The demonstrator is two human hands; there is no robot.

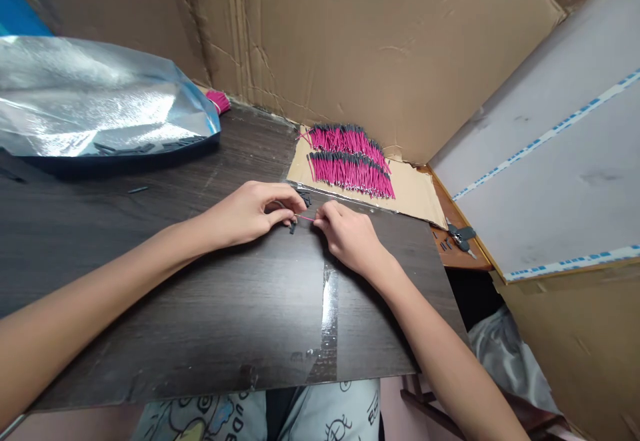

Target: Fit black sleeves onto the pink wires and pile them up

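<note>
Our forearms angle inward over the surface. Right hand pinched on pink wire; left hand curled at its other end, grip can't tell.

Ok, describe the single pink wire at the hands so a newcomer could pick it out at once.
On the dark tabletop, find the left grip and right grip, close together on the near side of the cardboard sheet. The pink wire is the short, thin line bridging the gap between them. Unlike the two rows of pink wires massed on the cardboard, it stands alone.
</note>
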